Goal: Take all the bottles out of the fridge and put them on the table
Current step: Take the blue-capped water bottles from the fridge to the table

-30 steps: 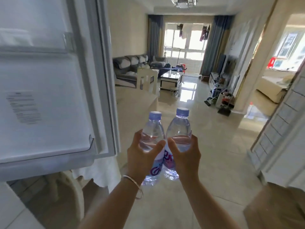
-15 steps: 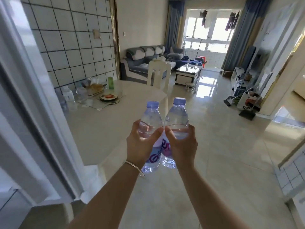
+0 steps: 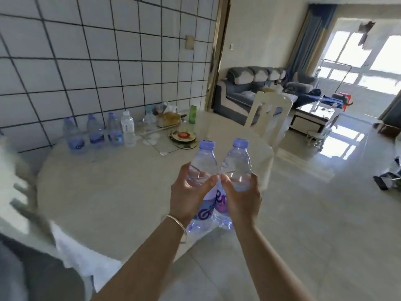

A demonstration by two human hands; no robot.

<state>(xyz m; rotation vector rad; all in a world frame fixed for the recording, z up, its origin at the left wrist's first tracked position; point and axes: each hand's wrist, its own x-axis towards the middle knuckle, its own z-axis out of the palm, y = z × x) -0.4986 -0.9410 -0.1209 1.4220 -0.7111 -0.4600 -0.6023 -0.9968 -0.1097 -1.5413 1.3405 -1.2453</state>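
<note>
My left hand [image 3: 188, 197] grips a clear water bottle [image 3: 202, 165] with a purple cap and purple label. My right hand [image 3: 243, 199] grips a second, matching bottle [image 3: 237, 165]. Both bottles stand upright and touch each other, held above the right part of the round cream table [image 3: 112, 192]. Several more water bottles [image 3: 95, 134] stand in a row at the table's far left, against the tiled wall; three have purple caps and one [image 3: 128, 131] has a white cap.
A plate of food [image 3: 183, 136], a green cup [image 3: 192, 114], a tissue box [image 3: 168, 119] and a glass mat lie at the table's back. A white chair [image 3: 268, 115] stands behind the table. The fridge door edge [image 3: 19, 205] blurs at left. Tiled floor opens to the right.
The view has swung left from the fridge door and living room onto the table. Both hands still carry the two bottles, now over the table's right side.
</note>
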